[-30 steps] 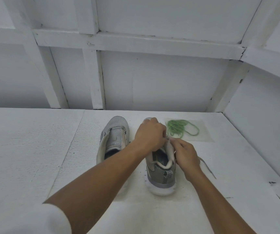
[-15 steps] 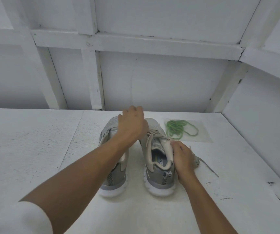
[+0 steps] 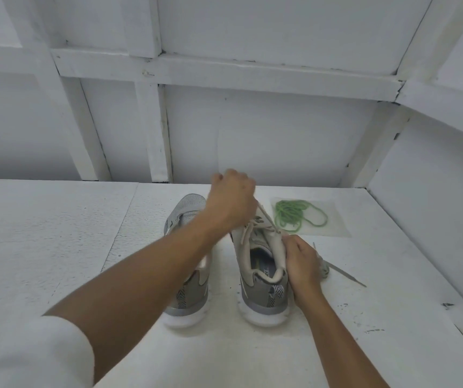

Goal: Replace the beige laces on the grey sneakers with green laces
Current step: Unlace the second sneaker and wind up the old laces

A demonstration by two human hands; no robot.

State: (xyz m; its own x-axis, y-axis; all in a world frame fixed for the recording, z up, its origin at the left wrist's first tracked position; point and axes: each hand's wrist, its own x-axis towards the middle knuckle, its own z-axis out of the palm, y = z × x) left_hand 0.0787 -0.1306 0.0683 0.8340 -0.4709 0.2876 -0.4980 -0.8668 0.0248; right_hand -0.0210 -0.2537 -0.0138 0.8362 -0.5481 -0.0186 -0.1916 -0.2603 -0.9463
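- The step looks like unthreading. The left hand [image 3: 231,200], its fist curled round the flat beige lace [image 3: 266,220], is raised above the toe of the laced grey mesh sneaker [image 3: 262,278]. Pulling along the eyelet line, one crossing at a time, should avoid snags.
- The right hand [image 3: 300,263] grips that sneaker's collar from the side with fingers curled, bracing it on the white surface [image 3: 364,345]. A firm hold should stop it lifting.
- The left forearm reaches across the second grey sneaker [image 3: 187,219].
- The coiled green laces [image 3: 299,212] lie beyond the right hand, just right of the left hand, untouched.
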